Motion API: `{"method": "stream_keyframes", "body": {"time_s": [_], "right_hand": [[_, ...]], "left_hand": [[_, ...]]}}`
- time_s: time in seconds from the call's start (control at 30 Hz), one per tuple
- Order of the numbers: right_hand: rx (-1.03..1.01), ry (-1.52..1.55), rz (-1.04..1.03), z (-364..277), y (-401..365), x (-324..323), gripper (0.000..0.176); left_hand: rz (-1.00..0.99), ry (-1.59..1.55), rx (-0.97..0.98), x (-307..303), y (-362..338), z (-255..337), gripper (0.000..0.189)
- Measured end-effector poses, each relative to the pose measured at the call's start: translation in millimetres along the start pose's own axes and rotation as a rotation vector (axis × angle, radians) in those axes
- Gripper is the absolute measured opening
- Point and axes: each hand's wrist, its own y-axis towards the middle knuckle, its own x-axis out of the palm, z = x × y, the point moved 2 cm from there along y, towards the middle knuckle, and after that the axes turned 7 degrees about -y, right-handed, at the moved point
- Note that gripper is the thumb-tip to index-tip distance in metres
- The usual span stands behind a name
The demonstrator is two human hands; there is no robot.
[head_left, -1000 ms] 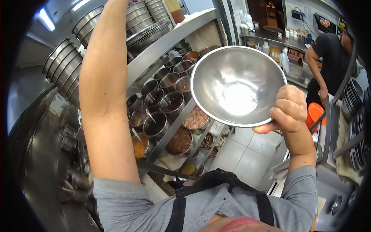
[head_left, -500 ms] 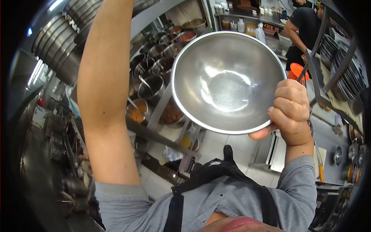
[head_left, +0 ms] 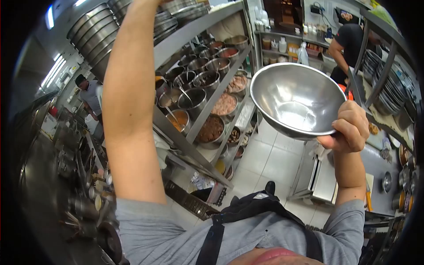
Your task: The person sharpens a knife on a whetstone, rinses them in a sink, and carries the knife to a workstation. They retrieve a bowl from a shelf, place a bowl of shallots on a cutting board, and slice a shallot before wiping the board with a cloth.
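A wide stainless steel mixing bowl (head_left: 293, 95) is held up in front of me, tilted so that its bare, shiny inside shows. My right hand (head_left: 350, 128) is closed on its right rim, fingers curled over the edge and thumb beneath. My left arm (head_left: 130, 106) reaches up beside the steel shelf; the hand itself is cut off by the top edge of the view. Near where that arm leaves the view are stacks of steel bowls (head_left: 179, 11) on the upper shelf and a tall stack of metal pans (head_left: 92, 33).
Below the upper shelf (head_left: 198, 20) stand several steel pots of food, some with ladles (head_left: 184, 92). Plates (head_left: 391, 95) fill a right-hand rack. One person (head_left: 346, 44) stands at the far right, another (head_left: 90, 99) at the far left. A knife (head_left: 368, 196) lies on the right counter.
The bowl has shifted right and down in view and is tipped more edge-on, with my right hand still gripping it. More of the pot shelf and a person at the left now show.
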Motion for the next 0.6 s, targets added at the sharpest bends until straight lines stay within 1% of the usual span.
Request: {"method": "stream_keyframes", "body": {"time_s": [0.03, 0.07, 0.1, 0.17, 0.23, 0.3, 0.37, 0.4, 0.43, 0.5, 0.57, 0.6], "right_hand": [[-0.019, 0.000, 0.014, 4.8, -0.3, -1.4, 0.050], [-0.013, 0.001, 0.024, 10.2, -1.1, -2.6, 0.050], [-0.006, 0.002, 0.034, 16.2, -3.1, -3.3, 0.049], [-0.030, 0.020, 0.067, 29.7, -8.3, -4.2, 0.049], [-0.033, 0.030, 0.036, 44.9, -13.3, -4.3, 0.049], [-0.047, 0.029, 0.063, 62.4, -22.0, -0.5, 0.048], [-0.010, 0.037, 0.093, 82.3, -32.2, 5.8, 0.048], [-0.014, 0.052, 0.110, 95.1, -40.1, 9.0, 0.048], [-0.019, 0.056, 0.122, 105.8, -47.0, 12.5, 0.048], [0.036, 0.079, 0.159, 126.5, -60.4, 21.7, 0.047], [0.057, 0.102, 0.184, 146.8, -74.5, 35.1, 0.046], [0.079, 0.119, 0.203, 155.5, -81.3, 42.6, 0.046]], "left_hand": [[0.051, 0.084, 0.019, 7.4, 8.0, -8.2, 0.027], [-0.060, 0.033, 0.001, 16.0, 18.4, -12.2, 0.027], [-0.040, -0.010, -0.038, 22.3, 17.4, -6.0, 0.027], [-0.033, 0.004, -0.044, 37.5, 17.7, 3.2, 0.028], [-0.150, 0.138, -0.005, 59.7, 57.2, -5.3, 0.036], [-0.152, 0.247, 0.010, 81.4, 76.0, -13.0, 0.036], [-0.360, 0.199, -0.127, 89.9, 81.5, -8.9, 0.039], [-0.368, 0.179, -0.161, 97.7, 87.0, -12.2, 0.042], [-0.318, 0.162, -0.188, 106.5, 90.7, -16.4, 0.043], [-0.437, 0.074, -0.241, 114.5, 98.7, -17.5, 0.045], [-0.500, 0.099, -0.278, 117.0, 104.5, -10.4, 0.048], [-0.492, 0.101, -0.302, 118.3, 106.1, -8.4, 0.048]]}}
